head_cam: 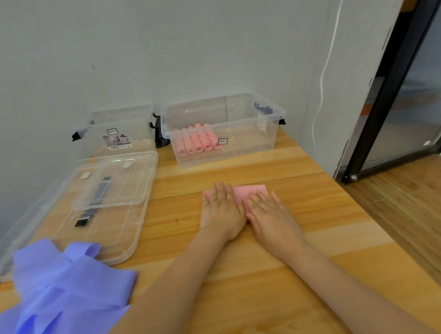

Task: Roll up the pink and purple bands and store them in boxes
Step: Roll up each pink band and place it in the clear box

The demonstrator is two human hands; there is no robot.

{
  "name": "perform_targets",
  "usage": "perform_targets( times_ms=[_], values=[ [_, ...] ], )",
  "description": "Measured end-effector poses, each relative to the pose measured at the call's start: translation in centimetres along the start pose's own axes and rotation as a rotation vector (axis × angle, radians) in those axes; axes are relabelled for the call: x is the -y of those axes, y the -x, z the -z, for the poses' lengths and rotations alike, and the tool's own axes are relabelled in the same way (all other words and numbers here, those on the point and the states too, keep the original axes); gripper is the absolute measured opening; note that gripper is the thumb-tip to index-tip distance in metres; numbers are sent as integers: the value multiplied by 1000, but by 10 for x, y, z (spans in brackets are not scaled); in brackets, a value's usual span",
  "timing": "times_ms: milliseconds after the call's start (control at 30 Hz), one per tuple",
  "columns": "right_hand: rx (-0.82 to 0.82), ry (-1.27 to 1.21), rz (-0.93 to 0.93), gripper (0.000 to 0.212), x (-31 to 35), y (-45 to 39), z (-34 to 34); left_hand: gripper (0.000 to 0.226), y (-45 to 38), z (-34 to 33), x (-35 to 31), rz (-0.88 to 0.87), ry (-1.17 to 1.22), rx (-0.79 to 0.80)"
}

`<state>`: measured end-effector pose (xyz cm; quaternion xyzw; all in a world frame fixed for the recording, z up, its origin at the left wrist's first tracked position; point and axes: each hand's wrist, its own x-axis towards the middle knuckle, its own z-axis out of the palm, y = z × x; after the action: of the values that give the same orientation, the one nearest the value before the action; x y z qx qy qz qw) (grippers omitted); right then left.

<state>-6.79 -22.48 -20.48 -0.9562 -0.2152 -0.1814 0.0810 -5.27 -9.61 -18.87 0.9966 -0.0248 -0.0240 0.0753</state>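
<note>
A pink band (249, 192) lies on the wooden table (303, 214), mostly covered by both hands. My left hand (222, 211) presses flat on its left part with straight fingers. My right hand (268, 215) lies flat on its right part, fingers spread. A clear box (270, 120) at the back holds several rolled pink bands (197, 141). A second clear box (118, 120) stands to its left against the wall. A heap of purple bands (56, 292) lies at the near left of the table.
Two clear lids (130, 185) lie stacked on the left of the table, with dark clips showing through. The wall runs close behind the boxes. The table's right edge drops to a wood floor beside a black-framed glass door (396, 85).
</note>
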Motion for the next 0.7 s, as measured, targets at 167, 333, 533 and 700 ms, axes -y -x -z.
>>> perform_targets(
  times_ms=[167,333,533,700],
  values=[
    [221,-110,-13,80,-4,4,4,56,12,-1,-1,-76,-125,-172],
    [266,-77,13,90,-7,-2,3,87,52,-18,-2,-125,-80,-189],
    [184,-11,-16,70,-2,-3,7,92,27,-12,9,-102,-96,-93],
    [283,-86,2,90,-7,-11,-1,62,-5,-2,16,-83,-81,-60]
  ],
)
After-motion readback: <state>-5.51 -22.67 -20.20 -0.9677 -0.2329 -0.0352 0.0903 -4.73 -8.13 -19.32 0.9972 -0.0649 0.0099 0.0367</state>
